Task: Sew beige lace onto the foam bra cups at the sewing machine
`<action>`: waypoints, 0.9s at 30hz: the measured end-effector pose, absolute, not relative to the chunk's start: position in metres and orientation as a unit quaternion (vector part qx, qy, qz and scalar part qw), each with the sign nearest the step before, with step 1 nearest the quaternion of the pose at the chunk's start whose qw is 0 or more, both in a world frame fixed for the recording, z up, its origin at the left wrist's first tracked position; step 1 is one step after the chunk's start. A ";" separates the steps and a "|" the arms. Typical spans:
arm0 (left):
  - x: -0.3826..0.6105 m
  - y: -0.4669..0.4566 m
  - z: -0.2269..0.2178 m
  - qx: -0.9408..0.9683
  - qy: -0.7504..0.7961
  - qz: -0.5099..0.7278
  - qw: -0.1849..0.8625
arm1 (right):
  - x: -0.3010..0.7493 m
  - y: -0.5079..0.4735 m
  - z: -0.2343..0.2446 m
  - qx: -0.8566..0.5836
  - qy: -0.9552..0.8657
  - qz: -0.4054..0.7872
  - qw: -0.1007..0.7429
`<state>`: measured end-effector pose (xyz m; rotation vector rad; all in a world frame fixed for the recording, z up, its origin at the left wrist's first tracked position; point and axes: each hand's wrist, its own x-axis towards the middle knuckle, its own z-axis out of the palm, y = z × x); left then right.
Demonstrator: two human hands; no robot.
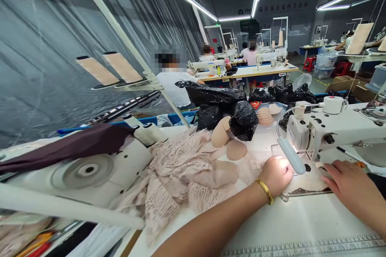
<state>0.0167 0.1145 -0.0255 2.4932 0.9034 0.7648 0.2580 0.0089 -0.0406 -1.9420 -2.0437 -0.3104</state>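
Observation:
My left hand point(278, 174), with a gold bracelet point(264, 191) at the wrist, is curled closed beside the needle area of a white sewing machine point(337, 126). Whatever its fingers may grip is hidden. A grey tube-shaped lamp point(291, 156) hangs just in front of it and lights it brightly. On the machine bed to the right rests my right hand point(346, 178), its fingers stretched out and spread. A small pale piece near its fingertips is too small to name. Beige lace fabric point(177, 164) lies heaped left of my left hand, with beige oval cup pads point(237, 149) on it.
Black plastic bags point(217, 96) and a stack of beige pads point(264, 116) stand behind the fabric. A clear ruler point(304, 247) lies along the front edge. At left are another machine point(90, 168), thread cones point(122, 66) and a slanting white pole point(126, 32). Several people sit farther back.

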 end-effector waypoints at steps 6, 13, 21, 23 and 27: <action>0.028 0.133 -0.042 0.846 0.385 0.293 0.223 | 0.241 0.041 -0.021 -0.698 -0.600 0.199 0.337; 0.031 0.132 -0.049 0.840 0.383 0.309 0.226 | 0.188 0.058 -0.028 -0.708 -0.479 0.324 0.405; 0.031 0.132 -0.050 0.836 0.389 0.316 0.225 | 0.188 0.056 -0.020 -0.738 -0.452 0.301 0.401; 0.032 0.132 -0.050 0.836 0.391 0.314 0.226 | 0.188 0.055 -0.019 -0.745 -0.449 0.294 0.397; 0.032 0.133 -0.049 0.837 0.389 0.309 0.227 | 0.186 0.056 -0.020 -0.750 -0.443 0.285 0.400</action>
